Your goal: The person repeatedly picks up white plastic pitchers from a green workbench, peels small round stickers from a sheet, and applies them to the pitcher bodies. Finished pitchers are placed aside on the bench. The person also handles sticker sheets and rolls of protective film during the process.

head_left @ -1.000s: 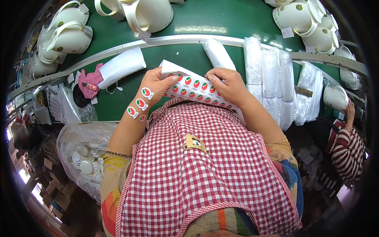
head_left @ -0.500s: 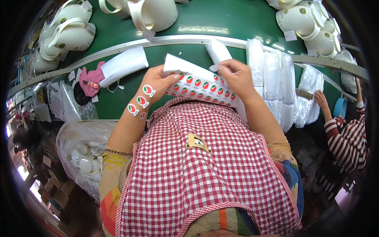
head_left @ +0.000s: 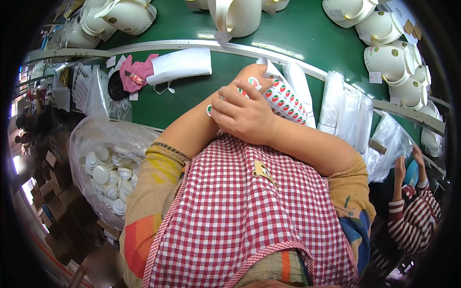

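My left hand (head_left: 255, 72) grips the top end of a white sheet (head_left: 286, 98) bearing rows of red-and-green stickers; its fingertips are partly behind the paper. Several stickers peeled from such a sheet stick to the back of that hand and wrist, one of them a loose sticker (head_left: 209, 110) at the forearm side. Across the left wrist lies my right hand (head_left: 242, 114), fingers bent and close together. Its fingertips rest against a sticker (head_left: 243, 92) there and partly cover it.
Cream jugs (head_left: 237, 19) with tags stand on the green belt (head_left: 293, 29) beyond a metal rail (head_left: 177, 44). Rolled white paper (head_left: 185, 65) and a pink cloth (head_left: 137, 72) lie left. A bag of white lids (head_left: 113, 180) sits lower left; plastic bags (head_left: 353, 113) right, near a co-worker (head_left: 413, 216).
My right hand has left the sheet and come across onto my left wrist. The left hand with the sheet has moved right and up. The view has shifted.
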`<act>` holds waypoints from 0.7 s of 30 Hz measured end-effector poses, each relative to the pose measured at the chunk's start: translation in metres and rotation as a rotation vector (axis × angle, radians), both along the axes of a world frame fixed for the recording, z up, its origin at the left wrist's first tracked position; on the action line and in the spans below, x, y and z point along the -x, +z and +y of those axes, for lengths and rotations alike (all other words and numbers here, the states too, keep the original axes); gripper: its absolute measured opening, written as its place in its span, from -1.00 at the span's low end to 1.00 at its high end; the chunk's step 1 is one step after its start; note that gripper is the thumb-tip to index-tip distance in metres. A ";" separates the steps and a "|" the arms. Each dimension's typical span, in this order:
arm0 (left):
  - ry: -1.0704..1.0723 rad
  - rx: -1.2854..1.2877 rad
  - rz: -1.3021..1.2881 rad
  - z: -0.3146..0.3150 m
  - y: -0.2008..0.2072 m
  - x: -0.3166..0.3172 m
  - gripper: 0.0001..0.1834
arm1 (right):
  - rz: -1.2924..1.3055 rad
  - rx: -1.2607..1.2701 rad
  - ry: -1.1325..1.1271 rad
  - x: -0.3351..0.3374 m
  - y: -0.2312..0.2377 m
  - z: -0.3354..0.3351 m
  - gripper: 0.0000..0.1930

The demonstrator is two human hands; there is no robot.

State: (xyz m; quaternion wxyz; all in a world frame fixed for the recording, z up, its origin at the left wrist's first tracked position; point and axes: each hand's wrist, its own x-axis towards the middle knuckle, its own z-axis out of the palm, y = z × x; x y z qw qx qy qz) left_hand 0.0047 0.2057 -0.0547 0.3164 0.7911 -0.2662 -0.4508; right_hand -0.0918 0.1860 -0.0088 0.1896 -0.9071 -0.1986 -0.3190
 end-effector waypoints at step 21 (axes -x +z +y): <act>0.150 0.262 0.365 0.083 0.021 -0.016 -0.71 | 1.047 -1.377 -0.285 0.088 -0.033 -0.082 -0.52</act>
